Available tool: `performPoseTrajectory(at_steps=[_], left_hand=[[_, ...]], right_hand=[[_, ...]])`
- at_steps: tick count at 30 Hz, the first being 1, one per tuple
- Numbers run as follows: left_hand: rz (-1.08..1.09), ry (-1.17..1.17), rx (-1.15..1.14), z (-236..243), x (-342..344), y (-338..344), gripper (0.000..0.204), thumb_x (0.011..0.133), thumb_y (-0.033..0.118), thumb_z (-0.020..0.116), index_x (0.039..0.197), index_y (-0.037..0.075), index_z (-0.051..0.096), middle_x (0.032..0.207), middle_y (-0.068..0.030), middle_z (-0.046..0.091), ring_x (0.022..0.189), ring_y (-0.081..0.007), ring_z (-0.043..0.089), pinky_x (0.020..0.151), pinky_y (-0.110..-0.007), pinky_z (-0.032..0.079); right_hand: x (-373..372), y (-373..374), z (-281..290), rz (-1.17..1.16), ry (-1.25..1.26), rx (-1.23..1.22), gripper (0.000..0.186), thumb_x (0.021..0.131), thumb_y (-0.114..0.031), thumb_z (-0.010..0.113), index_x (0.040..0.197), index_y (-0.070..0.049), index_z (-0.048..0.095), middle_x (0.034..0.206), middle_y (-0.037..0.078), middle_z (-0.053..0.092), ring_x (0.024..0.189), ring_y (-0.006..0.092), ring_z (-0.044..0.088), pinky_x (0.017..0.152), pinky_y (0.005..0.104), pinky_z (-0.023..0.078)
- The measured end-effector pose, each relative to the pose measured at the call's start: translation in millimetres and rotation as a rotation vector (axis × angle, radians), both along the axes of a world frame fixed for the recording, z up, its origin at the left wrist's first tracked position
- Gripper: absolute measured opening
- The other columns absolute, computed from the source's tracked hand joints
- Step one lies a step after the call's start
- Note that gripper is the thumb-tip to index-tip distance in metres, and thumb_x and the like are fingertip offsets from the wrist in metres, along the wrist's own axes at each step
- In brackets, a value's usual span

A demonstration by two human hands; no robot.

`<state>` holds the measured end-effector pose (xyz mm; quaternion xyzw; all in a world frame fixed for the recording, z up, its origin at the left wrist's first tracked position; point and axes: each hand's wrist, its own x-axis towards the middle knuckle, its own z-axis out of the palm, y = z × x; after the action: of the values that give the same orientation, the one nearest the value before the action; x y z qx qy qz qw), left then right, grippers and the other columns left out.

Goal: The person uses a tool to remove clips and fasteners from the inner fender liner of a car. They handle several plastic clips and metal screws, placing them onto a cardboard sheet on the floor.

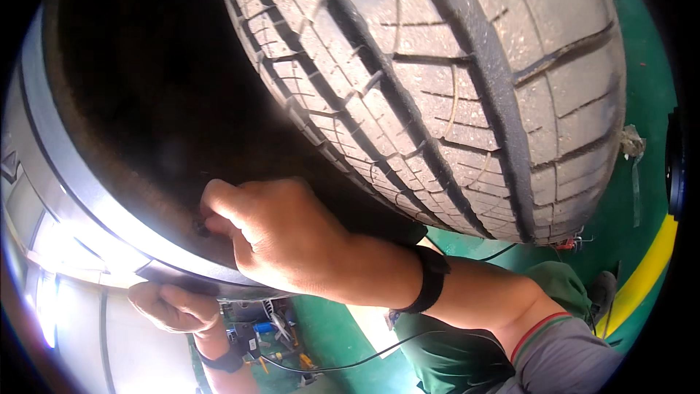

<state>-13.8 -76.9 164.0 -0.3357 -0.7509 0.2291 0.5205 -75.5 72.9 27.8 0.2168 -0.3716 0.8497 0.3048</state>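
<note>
A large tyre point(452, 87) with a grooved, dusty tread hangs beside a dark wheel-arch lining point(138, 80). The lining borders silver car bodywork point(65, 153) on the left. My right hand point(270, 226), a dark band on its wrist, reaches across to the lining near the bodywork's edge, thumb and finger pinched at a small dark piece point(202, 226) that is too small to name. My left hand point(175, 306) is curled just under the lower edge of the bodywork; whether it holds anything is hidden.
Assorted tools point(284, 339) lie on the green floor point(332, 328) below. A black cable point(350, 361) runs past my legs. A yellow floor stripe point(642, 277) curves along the right. A crumpled pale scrap point(631, 142) lies beside the tyre.
</note>
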Motion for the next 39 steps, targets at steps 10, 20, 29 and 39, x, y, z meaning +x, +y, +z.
performPoseTrajectory(at_steps=[10,20,29,39], left_hand=[[-0.003,0.021,-0.029,2,2,5,0.021,0.094,0.014,0.047,0.077,0.001,0.046,0.073,-0.0077,0.039,0.067,-0.0221,0.040,0.061,-0.033,0.034],[-0.037,0.063,-0.061,4,4,10,0.005,0.083,0.005,0.052,0.079,0.002,0.053,0.069,-0.0084,0.045,0.058,-0.0238,0.043,0.053,-0.034,0.036],[-0.083,-0.004,-0.017,5,12,4,0.002,0.080,0.001,0.055,0.081,0.000,0.055,0.072,-0.0110,0.048,0.059,-0.0272,0.046,0.054,-0.036,0.038],[-0.089,0.005,-0.075,8,8,1,0.007,0.074,0.003,0.058,0.081,0.003,0.056,0.071,-0.0091,0.049,0.058,-0.0254,0.047,0.052,-0.035,0.038]], right_hand=[[11,44,34,0.156,-0.291,0.401,0.008,0.079,-0.001,0.062,0.083,0.003,0.067,0.079,0.025,0.066,0.077,0.0414,0.066,0.070,0.0430,0.053],[13,65,50,0.617,-0.459,0.390,0.020,0.087,-0.005,0.054,0.090,0.011,0.065,0.071,0.021,0.065,0.056,0.0228,0.064,0.053,0.0353,0.050],[5,71,70,0.819,-0.834,0.461,0.015,0.085,-0.009,0.054,0.075,-0.003,0.062,0.063,0.005,0.057,0.045,0.0111,0.043,0.040,0.0221,0.031],[-8,59,61,1.035,-0.629,0.346,0.024,0.088,-0.020,0.056,0.065,-0.011,0.057,0.057,-0.003,0.050,0.043,0.0046,0.033,0.037,0.0179,0.019]])
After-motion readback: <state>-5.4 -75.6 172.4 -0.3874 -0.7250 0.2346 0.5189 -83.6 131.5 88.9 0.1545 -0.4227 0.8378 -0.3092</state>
